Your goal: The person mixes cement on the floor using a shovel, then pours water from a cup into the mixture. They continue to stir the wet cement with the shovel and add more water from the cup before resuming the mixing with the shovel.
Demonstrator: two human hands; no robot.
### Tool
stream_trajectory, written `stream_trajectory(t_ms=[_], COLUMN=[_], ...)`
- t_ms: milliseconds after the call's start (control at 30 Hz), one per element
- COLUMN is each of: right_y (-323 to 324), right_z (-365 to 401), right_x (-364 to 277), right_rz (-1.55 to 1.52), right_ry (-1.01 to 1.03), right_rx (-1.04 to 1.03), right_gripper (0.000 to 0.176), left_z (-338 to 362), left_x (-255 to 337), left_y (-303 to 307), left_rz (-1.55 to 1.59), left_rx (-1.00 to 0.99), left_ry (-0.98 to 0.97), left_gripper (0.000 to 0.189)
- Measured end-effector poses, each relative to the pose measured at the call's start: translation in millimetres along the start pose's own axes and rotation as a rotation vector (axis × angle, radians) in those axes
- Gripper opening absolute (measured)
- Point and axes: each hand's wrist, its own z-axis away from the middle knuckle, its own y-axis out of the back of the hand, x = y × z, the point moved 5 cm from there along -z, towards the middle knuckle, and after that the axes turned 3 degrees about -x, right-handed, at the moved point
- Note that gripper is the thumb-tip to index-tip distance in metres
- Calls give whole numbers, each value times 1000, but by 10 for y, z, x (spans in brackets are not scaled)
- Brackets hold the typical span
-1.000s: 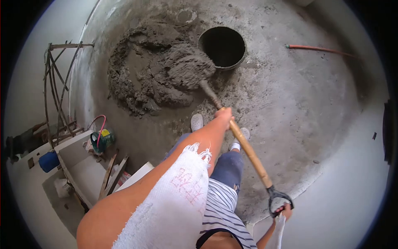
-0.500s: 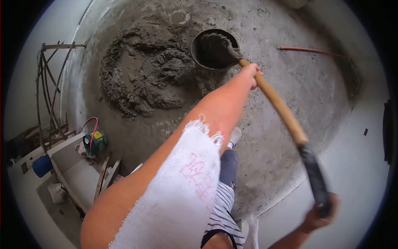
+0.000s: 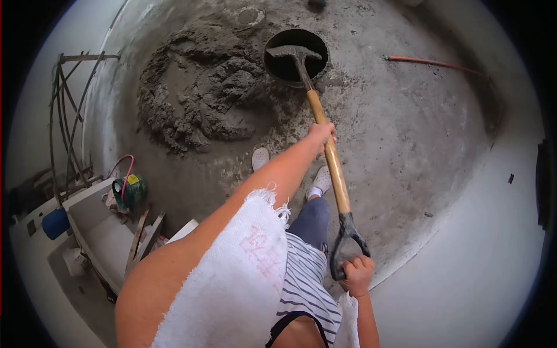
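A shovel point(image 3: 332, 162) with a wooden shaft slants up from lower right, its blade over the mouth of a dark round bucket point(image 3: 322, 74). My left hand point(image 3: 322, 136) is wrapped round the upper part of the shaft. My right hand point(image 3: 357, 274) grips the black D-shaped handle at the shaft's lower end. Left of the bucket lies a heap of wet grey mortar point(image 3: 203, 93) on the floor. The bucket's inside is dark, and what it holds is hard to make out.
At the left are a wooden frame point(image 3: 62, 122), a green watering can point(image 3: 134, 188), a pale trough point(image 3: 104, 235), a blue container point(image 3: 56, 224) and loose boards point(image 3: 149, 236). An orange hose point(image 3: 432, 62) lies at the upper right. My shoes point(image 3: 260, 158) stand below the heap.
My right hand and the shovel's handle have swung left and inward. My left hand has moved down and left. The blade now shows its edge over the bucket, and both shoes are visible.
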Motion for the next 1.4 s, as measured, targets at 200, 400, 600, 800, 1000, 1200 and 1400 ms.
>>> stream_trajectory(t_ms=[200,400,600,800,1000,1200,1400], right_y=[668,685,748,130,-2132,-3460,-3664], right_z=[1017,1139,1850,1080,201,-905,-517], right_x=[275,958,1534,601,437,-40,578], right_rz=[-178,-965,-749,-538,-605,-894,-919], right_ry=[-241,-901,-1210,-1386,-1448,-1258,-1382], right_rx=[103,379,306,494,397,440,431], right_gripper=[23,11,19,12,15,12,12], left_z=[1278,501,-91,-419,-1786,-2637,-2632], left_x=[-163,-96,-1833,-2929,-1999,-1344,-1617], left_y=[-79,328,340,716,3292,4672,4427], left_rz=[210,797,686,591,538,461,452], left_rx=[-263,-314,-61,44,231,333,334], left_ry=[-124,-108,287,518,363,256,249], left_gripper=[22,25,17,11,10,11,10])
